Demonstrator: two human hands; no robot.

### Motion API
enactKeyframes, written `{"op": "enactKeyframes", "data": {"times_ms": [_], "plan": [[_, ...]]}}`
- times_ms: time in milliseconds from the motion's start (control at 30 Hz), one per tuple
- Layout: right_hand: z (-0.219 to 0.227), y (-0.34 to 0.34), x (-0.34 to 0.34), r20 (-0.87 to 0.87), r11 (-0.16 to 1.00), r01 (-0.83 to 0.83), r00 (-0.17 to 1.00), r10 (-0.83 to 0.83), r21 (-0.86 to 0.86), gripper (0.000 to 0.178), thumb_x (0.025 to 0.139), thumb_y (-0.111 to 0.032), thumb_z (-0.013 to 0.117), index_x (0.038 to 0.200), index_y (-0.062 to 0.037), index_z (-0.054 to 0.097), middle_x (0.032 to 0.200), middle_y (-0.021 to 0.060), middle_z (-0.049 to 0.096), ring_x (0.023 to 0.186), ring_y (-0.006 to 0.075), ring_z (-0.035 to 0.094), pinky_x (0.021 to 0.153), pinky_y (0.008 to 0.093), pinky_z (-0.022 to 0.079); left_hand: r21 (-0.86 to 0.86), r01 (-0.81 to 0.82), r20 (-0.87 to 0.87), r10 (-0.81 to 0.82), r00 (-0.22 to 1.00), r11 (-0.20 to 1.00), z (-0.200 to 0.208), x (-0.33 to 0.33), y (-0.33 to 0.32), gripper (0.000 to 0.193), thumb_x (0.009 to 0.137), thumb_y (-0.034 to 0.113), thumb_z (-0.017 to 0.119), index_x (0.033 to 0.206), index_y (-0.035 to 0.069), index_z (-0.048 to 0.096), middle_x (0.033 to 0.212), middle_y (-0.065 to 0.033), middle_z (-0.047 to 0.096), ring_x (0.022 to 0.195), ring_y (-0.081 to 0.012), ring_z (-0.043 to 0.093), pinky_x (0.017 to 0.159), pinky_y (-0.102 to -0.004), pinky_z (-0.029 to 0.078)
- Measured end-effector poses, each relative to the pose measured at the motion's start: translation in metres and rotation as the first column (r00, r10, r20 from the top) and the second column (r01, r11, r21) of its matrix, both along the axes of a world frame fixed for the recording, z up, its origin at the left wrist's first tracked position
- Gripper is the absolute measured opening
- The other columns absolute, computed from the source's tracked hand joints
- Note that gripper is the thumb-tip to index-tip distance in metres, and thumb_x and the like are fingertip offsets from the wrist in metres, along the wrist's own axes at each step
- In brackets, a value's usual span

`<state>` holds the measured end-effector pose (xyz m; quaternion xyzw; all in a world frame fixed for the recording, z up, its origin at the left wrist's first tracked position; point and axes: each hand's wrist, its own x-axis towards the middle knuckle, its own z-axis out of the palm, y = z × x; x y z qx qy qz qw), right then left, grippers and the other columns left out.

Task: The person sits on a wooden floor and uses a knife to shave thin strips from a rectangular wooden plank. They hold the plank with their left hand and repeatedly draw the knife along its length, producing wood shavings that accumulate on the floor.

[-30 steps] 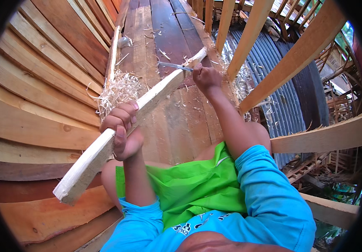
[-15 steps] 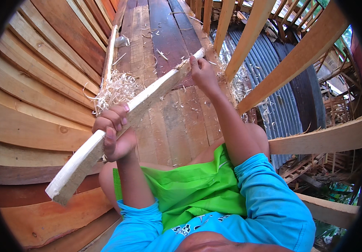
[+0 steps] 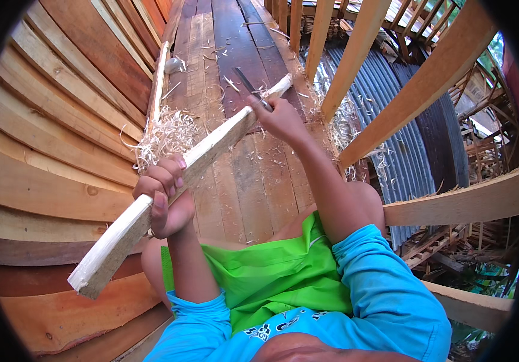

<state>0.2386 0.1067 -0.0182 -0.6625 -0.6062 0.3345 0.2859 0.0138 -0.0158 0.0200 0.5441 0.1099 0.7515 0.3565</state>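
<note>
A long pale strip of wood (image 3: 220,137) slants across in front of me, its near end low at the left and its far end at the upper right. My left hand (image 3: 168,193) is wrapped round it nearer the low end. In my right hand (image 3: 283,123) is a knife (image 3: 245,82), its dark narrow blade pointing up and left across the strip near the far end. The knife's handle is mostly hidden by my fingers. A thin curl of wood shows beside the blade.
Curly wood shavings (image 3: 166,136) heap against the plank wall (image 3: 60,139) at the left. More scraps lie on the board floor (image 3: 235,36). Slatted wooden railing posts (image 3: 356,54) stand at the right, with corrugated metal roofing (image 3: 371,102) beyond and below them.
My right hand has come back slightly toward me along the strip and turned, bringing the knife blade into view. My left hand keeps its grip, and the strip has shifted slightly.
</note>
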Motion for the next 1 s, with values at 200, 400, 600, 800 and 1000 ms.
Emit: {"op": "enactKeyframes", "data": {"times_ms": [200,400,600,800,1000], "plan": [[-0.009,0.006,0.011,-0.104,0.998,0.005,0.994,-0.013,-0.07,0.058,0.094,-0.054,0.048,0.087,0.0012,0.064,0.071,0.0128,0.061,0.064,0.0247,0.059,0.063,0.0376,0.045,0.059,0.03,0.01,-0.031,0.999,0.998,0.002,0.007,0.003,0.022,0.082,0.02,0.057,0.072,0.011,0.038,0.066,-0.0017,0.038,0.067,-0.0171,0.04,0.076,-0.0395,0.037],[0.009,0.002,0.012,-0.571,0.852,-0.161,0.8,-0.183,-0.498,0.05,0.096,-0.051,0.049,0.063,-0.0149,0.037,0.051,-0.0075,0.026,0.038,0.005,0.016,0.037,0.0261,0.011,0.077,0.009,-0.024,-0.007,1.0,0.997,0.003,0.004,0.001,0.023,0.081,0.02,0.057,0.07,0.01,0.04,0.065,-0.0027,0.04,0.065,-0.0179,0.042,0.075,-0.0404,0.039],[0.003,0.008,0.025,-0.7,0.781,-0.318,0.684,-0.204,-0.538,0.046,0.097,-0.05,0.046,0.068,-0.0151,0.037,0.05,-0.0083,0.024,0.038,0.0043,0.015,0.037,0.0248,0.008,0.081,0.032,-0.04,-0.029,0.999,0.996,0.004,0.004,0.003,0.022,0.08,0.019,0.058,0.07,0.009,0.041,0.065,-0.0036,0.043,0.065,-0.0186,0.044,0.076,-0.041,0.041],[-0.003,0.008,0.032,-0.803,0.75,-0.419,0.544,-0.243,-0.511,0.041,0.096,-0.047,0.049,0.074,-0.0134,0.04,0.051,-0.0083,0.026,0.039,0.0036,0.017,0.036,0.0237,0.009,0.068,0.063,-0.096,-0.057,0.994,0.996,0.005,0.003,0.001,0.021,0.08,0.022,0.055,0.071,0.012,0.038,0.069,-0.0012,0.037,0.069,-0.0167,0.038,0.078,-0.0385,0.035],[-0.002,0.007,0.038,-0.816,0.725,-0.429,0.48,-0.322,-0.539,0.049,0.099,-0.048,0.043,0.063,-0.0161,0.035,0.048,-0.0083,0.023,0.037,0.0043,0.014,0.033,0.024,0.008,0.017,0.054,0.008,-0.054,0.999,0.998,0.001,-0.002,0.003,0.021,0.081,0.022,0.053,0.071,0.014,0.037,0.068,-0.0007,0.035,0.068,-0.016,0.038,0.078,-0.0378,0.035]]}}
